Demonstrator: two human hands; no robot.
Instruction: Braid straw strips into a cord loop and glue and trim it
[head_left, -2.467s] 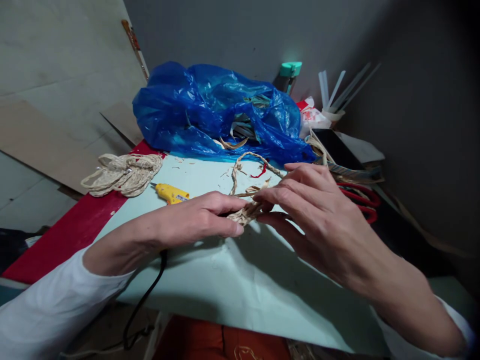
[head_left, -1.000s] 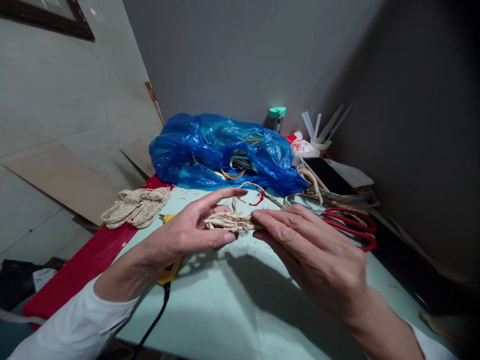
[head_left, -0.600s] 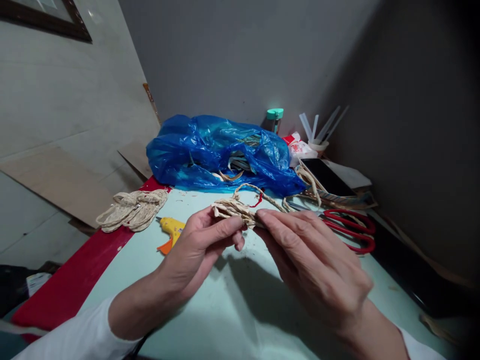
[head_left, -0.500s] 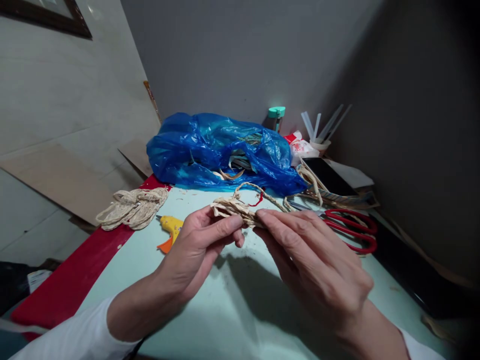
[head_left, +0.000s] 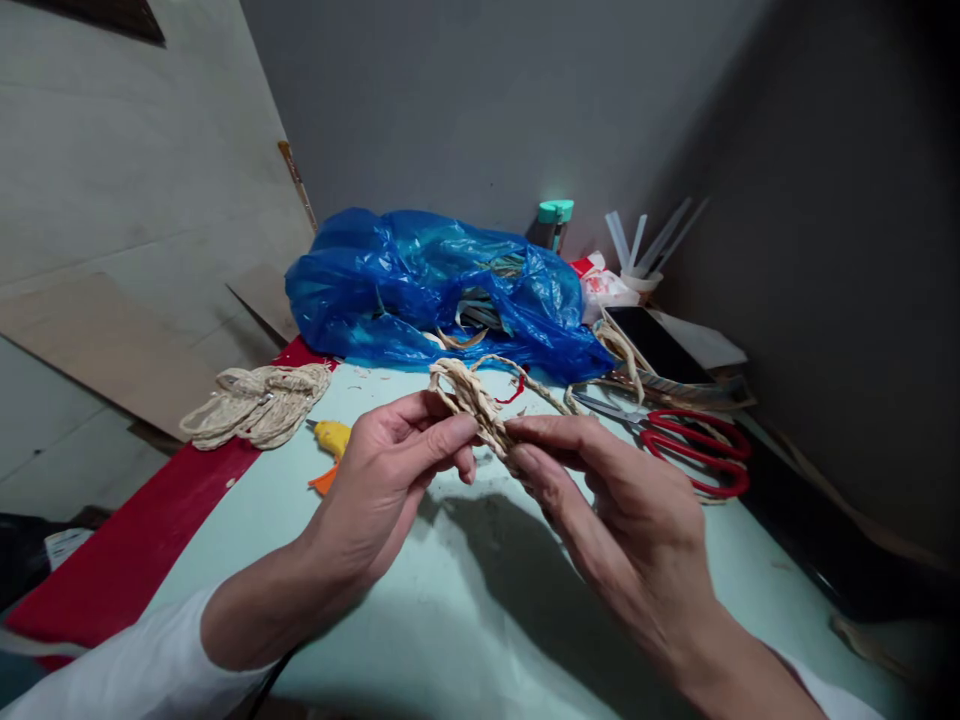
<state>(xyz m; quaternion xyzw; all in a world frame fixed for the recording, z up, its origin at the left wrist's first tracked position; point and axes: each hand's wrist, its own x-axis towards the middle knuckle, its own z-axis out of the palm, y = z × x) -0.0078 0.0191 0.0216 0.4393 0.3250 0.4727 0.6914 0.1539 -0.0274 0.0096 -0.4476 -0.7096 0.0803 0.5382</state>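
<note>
A looped bundle of pale twisted straw cord (head_left: 474,397) is held up over the table between both hands. My left hand (head_left: 401,455) pinches its left side between thumb and fingers. Opposite it, the thumb and index finger of my right hand (head_left: 626,510) close on the lower right part, hiding the bundle's near end. Its loops open upward, away from me. Behind it a length of the same cord (head_left: 536,386) runs over the table toward the right. Beside my left hand lies a yellow glue gun (head_left: 332,438) with an orange trigger, partly covered by the hand.
Coils of braided cord (head_left: 262,405) rest on the red strip (head_left: 135,545) at left. A blue plastic bag (head_left: 427,290) holding dried strips sits at the back. Red-handled scissors (head_left: 694,450), a phone (head_left: 660,345) and a cup of glue sticks (head_left: 641,280) are on the right.
The bundle has turned from lying nearly level to a slant, its loops now showing upward. My right hand has rotated, its thumb now visible on the cord. The view has shifted slightly.
</note>
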